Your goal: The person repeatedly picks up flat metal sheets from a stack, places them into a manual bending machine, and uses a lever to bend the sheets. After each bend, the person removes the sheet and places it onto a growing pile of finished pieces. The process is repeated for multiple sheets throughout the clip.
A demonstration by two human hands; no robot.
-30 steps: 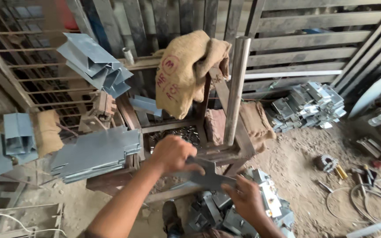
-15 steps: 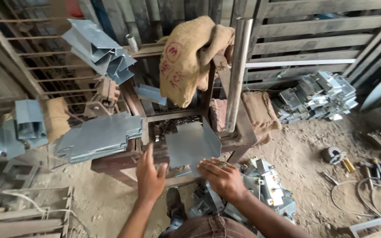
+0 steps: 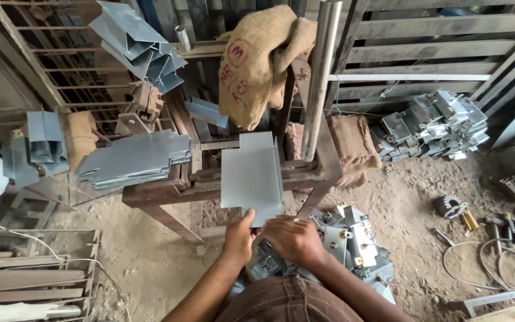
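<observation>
A flat grey sheet-metal blank (image 3: 251,176) lies on the rusty bending stand (image 3: 323,161) in front of me. My left hand (image 3: 238,237) grips its near edge with fingers curled. My right hand (image 3: 293,238) holds the same near edge beside it. A stack of flat blanks (image 3: 132,160) rests on the stand to the left. Bent sheet pieces (image 3: 135,45) are piled on the upper left. A steel lever bar (image 3: 320,77) stands upright just right of the blank.
A burlap sack (image 3: 263,56) hangs over the frame behind the stand. Heaps of small metal brackets lie at the right (image 3: 436,125) and by my knees (image 3: 353,244). A gear (image 3: 448,206), wire coils (image 3: 496,262) and tools litter the dirt floor. Wooden slats (image 3: 25,280) lie lower left.
The blank went from being held low and tilted to lying flat on the stand. Both hands have slid back to its near edge.
</observation>
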